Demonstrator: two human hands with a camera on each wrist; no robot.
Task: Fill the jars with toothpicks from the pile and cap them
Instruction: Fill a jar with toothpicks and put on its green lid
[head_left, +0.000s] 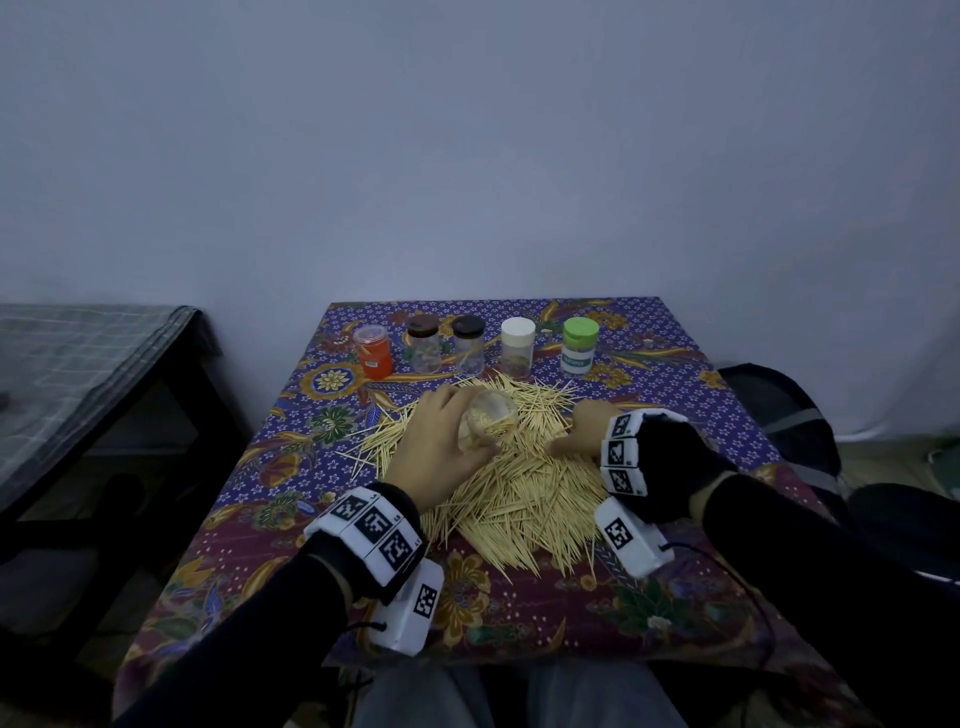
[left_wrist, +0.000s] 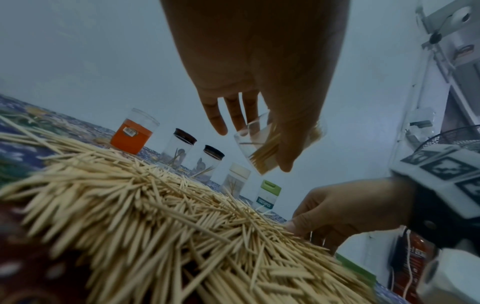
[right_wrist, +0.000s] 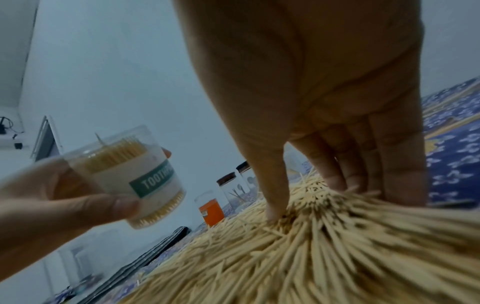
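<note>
Wrists: both wear bands with black-and-white tag markers over dark sleeves, closest to the head camera.
Toothpick pile (head_left: 511, 467): huge loose heap in the middle of the worktop (head_left: 291, 457), which has a purple floral cloth over it. Picks point every which way.
Left hand (head_left: 434, 449): grip is wrapped around a clear open jar (head_left: 491, 418), held up above the pile and tilted. Thumb on one side, fingers on the other, pretty plain in the right wrist view.
Held jar: no cap on it, already partly full of toothpicks. It has a green label reading "TOOTHP..." and the rest is cut off by the curve.
Right hand (head_left: 584, 428): down on the right side of the pile, fingers (right_wrist: 335, 179) and thumb pressed into the picks. Can't tell whether the grip has actually closed on any, since the tips are buried in the heap.
Far row: five capped jars stand upright along the far edge, well apart from both hands.
Row, left to right: orange jar (head_left: 373, 351) with a clear lid, two clear jars with dark brown lids (head_left: 423, 343) (head_left: 468, 344), a white-capped jar (head_left: 518, 345), and a green-capped jar (head_left: 580, 345) labelled toothpick.
Left side: dark table (head_left: 93, 358) with a checked cloth, off the worktop.
</note>
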